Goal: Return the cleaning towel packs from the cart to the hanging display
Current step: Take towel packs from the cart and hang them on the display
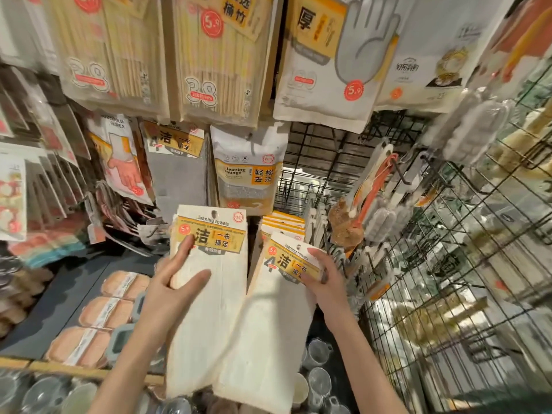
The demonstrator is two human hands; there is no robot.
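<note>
Currently left hand (171,289) grips one cream cleaning towel pack (209,294); right hand (324,282) pinches second pack (268,324), apparently by its header card.

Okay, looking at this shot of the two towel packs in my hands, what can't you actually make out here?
Head view only:
- Hook behind the left pack: hidden by the pack, so hung or not is unclear.
- Left hand fingers behind that pack: covered.
- Right pack label: partly under the right hand.
- Cart: not identifiable.
- Right wire rack goods: blurred.
- Pack bottoms: blurred.
</note>
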